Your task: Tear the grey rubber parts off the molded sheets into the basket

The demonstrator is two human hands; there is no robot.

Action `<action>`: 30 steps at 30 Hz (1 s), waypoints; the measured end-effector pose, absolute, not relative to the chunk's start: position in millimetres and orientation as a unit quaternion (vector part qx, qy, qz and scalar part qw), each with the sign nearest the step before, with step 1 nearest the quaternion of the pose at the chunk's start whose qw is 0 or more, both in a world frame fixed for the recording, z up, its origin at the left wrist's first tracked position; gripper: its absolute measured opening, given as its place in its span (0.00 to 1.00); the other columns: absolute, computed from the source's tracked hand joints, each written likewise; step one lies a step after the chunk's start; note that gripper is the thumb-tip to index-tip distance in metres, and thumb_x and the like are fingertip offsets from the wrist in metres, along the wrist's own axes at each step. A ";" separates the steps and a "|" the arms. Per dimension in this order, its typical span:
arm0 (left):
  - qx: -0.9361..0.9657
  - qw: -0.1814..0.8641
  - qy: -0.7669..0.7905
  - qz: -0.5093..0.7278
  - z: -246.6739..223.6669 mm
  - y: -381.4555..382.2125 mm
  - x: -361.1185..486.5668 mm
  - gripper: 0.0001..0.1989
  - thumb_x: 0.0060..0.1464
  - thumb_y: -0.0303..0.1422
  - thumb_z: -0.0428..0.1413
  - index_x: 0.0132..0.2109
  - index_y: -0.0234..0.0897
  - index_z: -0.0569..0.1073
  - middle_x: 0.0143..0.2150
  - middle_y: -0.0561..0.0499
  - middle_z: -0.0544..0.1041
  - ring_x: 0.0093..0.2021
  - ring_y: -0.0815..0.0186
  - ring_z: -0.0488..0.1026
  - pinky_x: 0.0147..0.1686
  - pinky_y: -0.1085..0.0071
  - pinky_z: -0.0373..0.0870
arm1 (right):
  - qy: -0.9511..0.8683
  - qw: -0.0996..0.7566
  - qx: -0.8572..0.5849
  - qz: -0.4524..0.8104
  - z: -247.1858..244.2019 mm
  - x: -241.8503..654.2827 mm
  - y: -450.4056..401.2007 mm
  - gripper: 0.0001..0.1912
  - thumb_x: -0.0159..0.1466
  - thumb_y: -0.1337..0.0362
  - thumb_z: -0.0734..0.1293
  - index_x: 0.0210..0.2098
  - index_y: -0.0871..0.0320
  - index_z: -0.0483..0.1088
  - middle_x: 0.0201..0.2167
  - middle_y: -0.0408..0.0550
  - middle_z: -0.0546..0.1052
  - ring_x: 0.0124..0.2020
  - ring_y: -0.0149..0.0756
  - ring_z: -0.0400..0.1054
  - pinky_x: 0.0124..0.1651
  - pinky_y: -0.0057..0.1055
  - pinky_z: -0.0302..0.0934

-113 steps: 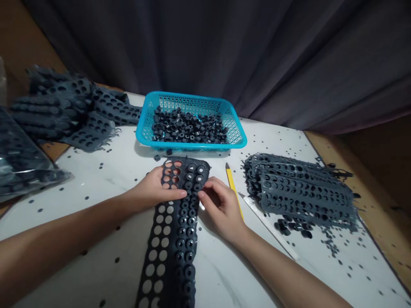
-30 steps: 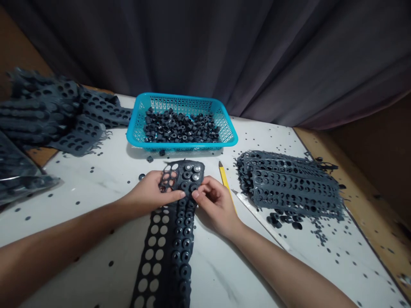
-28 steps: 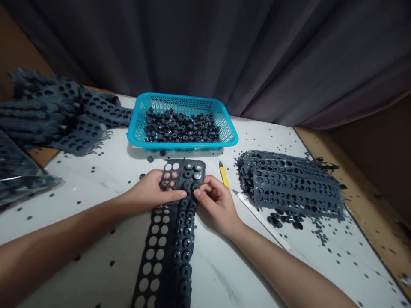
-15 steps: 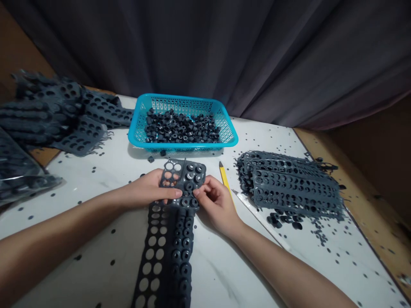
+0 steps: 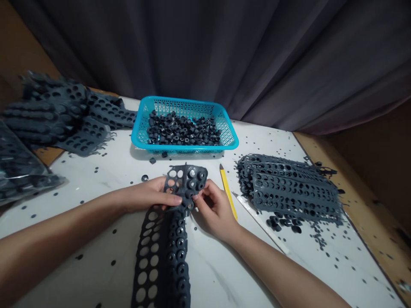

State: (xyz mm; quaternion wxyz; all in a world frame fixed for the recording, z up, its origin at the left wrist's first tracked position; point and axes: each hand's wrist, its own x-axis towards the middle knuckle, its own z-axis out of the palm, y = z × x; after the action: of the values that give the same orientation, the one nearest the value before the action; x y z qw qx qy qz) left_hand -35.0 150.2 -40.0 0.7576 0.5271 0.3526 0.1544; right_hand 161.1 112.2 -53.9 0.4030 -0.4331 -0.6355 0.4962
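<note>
Dark perforated strip (image 5: 163, 256) is at ctr of tbl, running from btm edge of view up to the hands, far end lifted & bent. L side = 2 rows of open round holes; R side = 2 rows of raised studs w/ holes in their middles.

L hand (image 5: 150, 196) grips strip's L edge nr the far end, thumb on top, fingers underneath, seen thru the holes. R hand (image 5: 217, 211) pinches the R edge opp., thumb & fingertip at a stud; exact contact partly hidden.

Just beyond: blue basket (image 5: 186, 148) w/ lots of sm. black pcs (image 5: 184, 131) inside. 2 loose pcs (image 5: 153, 161) in front of it, plus a black ring (image 5: 145, 177) nr L hand.

R of R hand: yellow pointed tool (image 5: 228, 192), then white tool (image 5: 261, 224) w/ dark tip, lying at an angle. Past those, stack of perforated sheets (image 5: 297, 187), w/ black bits (image 5: 284, 222) at its near edge.

Far L: heap of dark sheets (image 5: 48, 112), clear bag (image 5: 22, 169) in front, dark contents. White tbl (image 5: 221, 273) is dotted w/ sm. dark discs; dark curtain (image 5: 224, 51) hangs behind.
</note>
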 end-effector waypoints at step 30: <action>0.672 0.552 0.388 0.306 -41.6 129.0 -23.9 0.13 0.54 0.38 0.48 0.32 0.34 0.72 0.27 0.52 0.71 0.29 0.66 0.66 0.32 0.72 0.62 | -0.710 0.243 -0.412 0.516 -22.9 159.6 123.2 0.16 0.60 0.54 0.63 0.24 0.58 0.56 0.18 0.35 0.56 0.21 0.24 0.48 0.24 0.23 0.45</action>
State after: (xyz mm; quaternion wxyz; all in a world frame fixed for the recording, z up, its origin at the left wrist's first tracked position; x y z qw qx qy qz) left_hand -23.9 129.0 -41.6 0.5520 0.6716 0.3883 0.3058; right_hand 159.6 123.2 -22.9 0.2429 -0.4124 -0.7101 0.5165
